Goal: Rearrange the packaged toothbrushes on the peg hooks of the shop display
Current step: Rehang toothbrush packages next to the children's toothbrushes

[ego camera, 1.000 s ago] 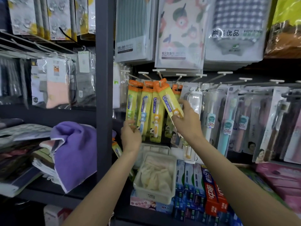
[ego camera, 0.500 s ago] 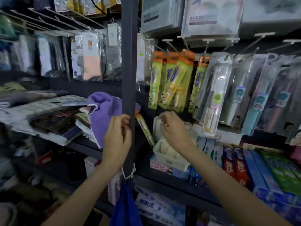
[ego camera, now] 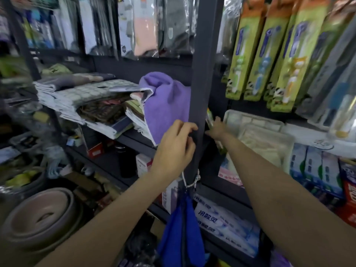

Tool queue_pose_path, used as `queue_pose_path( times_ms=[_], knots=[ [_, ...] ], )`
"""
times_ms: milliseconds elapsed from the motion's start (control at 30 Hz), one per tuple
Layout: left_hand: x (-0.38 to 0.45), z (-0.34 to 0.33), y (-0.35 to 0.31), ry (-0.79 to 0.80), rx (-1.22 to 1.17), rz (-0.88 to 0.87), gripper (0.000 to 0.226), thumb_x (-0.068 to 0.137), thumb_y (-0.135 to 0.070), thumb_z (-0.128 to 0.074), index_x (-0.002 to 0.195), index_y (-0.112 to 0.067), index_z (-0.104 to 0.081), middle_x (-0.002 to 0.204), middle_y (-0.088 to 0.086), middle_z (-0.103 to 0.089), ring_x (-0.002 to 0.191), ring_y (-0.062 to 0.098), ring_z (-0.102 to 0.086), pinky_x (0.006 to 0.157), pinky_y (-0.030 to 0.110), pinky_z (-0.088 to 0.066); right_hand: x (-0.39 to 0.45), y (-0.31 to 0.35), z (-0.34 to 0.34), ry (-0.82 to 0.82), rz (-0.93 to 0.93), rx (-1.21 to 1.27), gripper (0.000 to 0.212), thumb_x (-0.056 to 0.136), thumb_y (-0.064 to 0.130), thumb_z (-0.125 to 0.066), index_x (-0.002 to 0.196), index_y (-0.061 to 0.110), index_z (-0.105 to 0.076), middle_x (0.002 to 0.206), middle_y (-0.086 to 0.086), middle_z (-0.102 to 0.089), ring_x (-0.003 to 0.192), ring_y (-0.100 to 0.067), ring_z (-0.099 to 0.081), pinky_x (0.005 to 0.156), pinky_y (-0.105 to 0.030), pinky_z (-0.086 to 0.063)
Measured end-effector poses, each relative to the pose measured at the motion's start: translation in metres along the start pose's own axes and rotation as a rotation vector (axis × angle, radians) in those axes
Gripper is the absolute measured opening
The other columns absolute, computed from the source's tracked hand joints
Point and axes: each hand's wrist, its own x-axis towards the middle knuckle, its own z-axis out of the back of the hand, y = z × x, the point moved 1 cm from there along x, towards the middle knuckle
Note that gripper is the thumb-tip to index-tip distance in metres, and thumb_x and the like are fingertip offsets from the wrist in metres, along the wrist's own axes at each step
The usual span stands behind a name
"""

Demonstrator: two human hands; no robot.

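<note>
Fallen toothbrush pack, retrieval behind the shelf upright (ego camera: 204,74).

Hung toothbrush packs (ego camera: 269,54) sit upper right, pegs cut off. My left hand (ego camera: 174,149) curls on the upright, its grip steadying. My right hand (ego camera: 216,128) reaches a stray green pack (ego camera: 210,117) wedged beside the white tray (ego camera: 256,122); grip state I cannot tell, fingers hidden. I'd pinch its top, draw it out straight.
</note>
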Motion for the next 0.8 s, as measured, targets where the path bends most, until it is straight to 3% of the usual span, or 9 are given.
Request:
queue_pose_path(
  times_ms=[167,267,333,400,467,600,700,800],
  knots=[
    [0.010,0.003,0.004,-0.039,-0.059,0.062,0.025,0.085,-0.003,-0.049,0.109,-0.007,-0.055,0.103,0.008,-0.050,0.086,0.015,-0.053,0.069,0.030,-0.044,0.002,-0.002,-0.011,-0.016,-0.053,0.010,0.068,0.079,0.015,-0.071,0.130,-0.001,-0.030,0.131,-0.019,-0.046,0.122,-0.033,-0.045,0.091,-0.035,-0.039],
    [0.014,0.003,-0.003,-0.057,-0.128,0.115,0.024,0.086,-0.003,-0.050,0.109,-0.008,-0.054,0.102,0.001,-0.048,0.083,0.008,-0.049,0.070,0.018,-0.038,-0.016,0.007,0.009,-0.071,-0.029,0.195,0.070,0.073,0.024,-0.077,0.125,-0.001,-0.039,0.123,-0.014,-0.054,0.116,-0.029,-0.052,0.090,-0.034,-0.043],
    [0.015,0.002,-0.011,-0.082,-0.157,0.148,0.024,0.086,-0.005,-0.051,0.109,-0.009,-0.054,0.100,-0.004,-0.045,0.081,0.006,-0.047,0.071,0.016,-0.037,-0.044,0.010,0.024,-0.037,-0.009,0.346,0.066,0.069,0.026,-0.081,0.119,0.002,-0.046,0.112,-0.009,-0.060,0.106,-0.025,-0.059,0.082,-0.035,-0.051],
    [0.014,-0.003,-0.020,-0.099,-0.193,0.169,0.023,0.085,-0.006,-0.052,0.108,-0.009,-0.054,0.099,-0.005,-0.045,0.078,0.006,-0.047,0.073,0.018,-0.039,-0.085,0.004,0.039,0.055,0.030,0.448,0.052,0.071,0.024,-0.079,0.111,0.005,-0.052,0.100,-0.007,-0.063,0.090,-0.019,-0.063,0.066,-0.028,-0.054],
    [0.013,-0.008,-0.032,-0.102,-0.303,0.201,0.020,0.085,-0.006,-0.055,0.105,-0.009,-0.054,0.097,-0.001,-0.050,0.074,0.008,-0.049,0.072,0.019,-0.040,-0.133,-0.006,0.055,0.131,0.090,0.470,0.036,0.075,0.016,-0.076,0.103,0.010,-0.054,0.087,0.000,-0.060,0.076,-0.009,-0.059,0.061,-0.018,-0.050],
    [0.039,-0.006,-0.065,-0.058,-0.587,0.337,0.018,0.087,-0.019,-0.062,0.101,-0.015,-0.051,0.089,-0.007,-0.056,0.072,0.000,-0.052,0.070,0.014,-0.043,-0.183,-0.009,0.098,0.016,0.297,0.219,0.067,0.074,0.020,-0.077,0.129,0.013,-0.039,0.099,0.008,-0.050,0.082,-0.004,-0.050,0.061,-0.013,-0.040],
    [0.070,-0.004,-0.092,0.099,-0.737,0.314,0.012,0.089,-0.022,-0.059,0.094,-0.013,-0.055,0.086,-0.004,-0.061,0.077,0.007,-0.056,0.077,0.027,-0.046,-0.192,0.002,0.131,-0.114,0.416,0.067,0.078,0.074,0.027,-0.077,0.136,0.015,-0.030,0.106,0.007,-0.043,0.088,-0.008,-0.045,0.063,-0.015,-0.033],
    [0.095,0.002,-0.110,0.069,-0.850,0.347,0.009,0.092,-0.012,-0.054,0.084,-0.011,-0.060,0.079,0.005,-0.062,0.073,0.013,-0.056,0.072,0.030,-0.049,-0.193,0.011,0.162,-0.176,0.407,0.192,0.080,0.076,0.026,-0.075,0.141,0.019,-0.028,0.101,0.007,-0.050,0.089,-0.015,-0.054,0.078,-0.027,-0.046]
  ],
)
